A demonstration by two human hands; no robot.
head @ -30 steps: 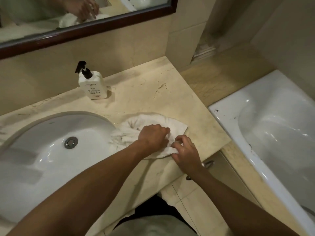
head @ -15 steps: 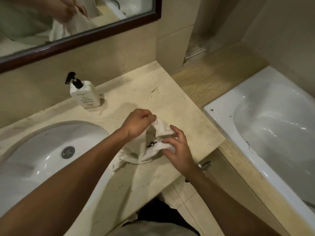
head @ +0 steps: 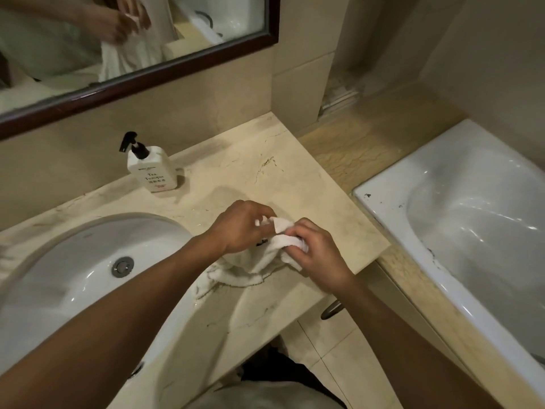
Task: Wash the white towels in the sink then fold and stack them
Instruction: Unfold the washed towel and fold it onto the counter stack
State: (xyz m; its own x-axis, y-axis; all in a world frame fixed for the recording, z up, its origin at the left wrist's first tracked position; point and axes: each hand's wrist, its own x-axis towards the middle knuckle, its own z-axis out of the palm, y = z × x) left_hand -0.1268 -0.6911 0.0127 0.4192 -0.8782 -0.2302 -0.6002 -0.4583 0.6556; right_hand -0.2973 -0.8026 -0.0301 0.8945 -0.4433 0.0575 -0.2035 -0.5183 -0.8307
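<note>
Your left hand (head: 239, 228) and right hand (head: 317, 250) both pinch the top edge of the white towel (head: 259, 261) — its body hangs below your grip onto the surface (head: 236, 160) beside the sink (head: 73, 261) — equally near

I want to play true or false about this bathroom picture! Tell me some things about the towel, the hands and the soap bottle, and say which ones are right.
1. Both hands hold the white towel. True: the left hand and the right hand each pinch it.
2. The towel is inside the sink. False: it hangs from the hands, its lower end on the counter, right of the sink.
3. The soap bottle stands upright by the wall. True.
4. The soap bottle has a white pump. False: the pump is black.
5. The bathtub is left of the sink. False: it is on the right.
</note>
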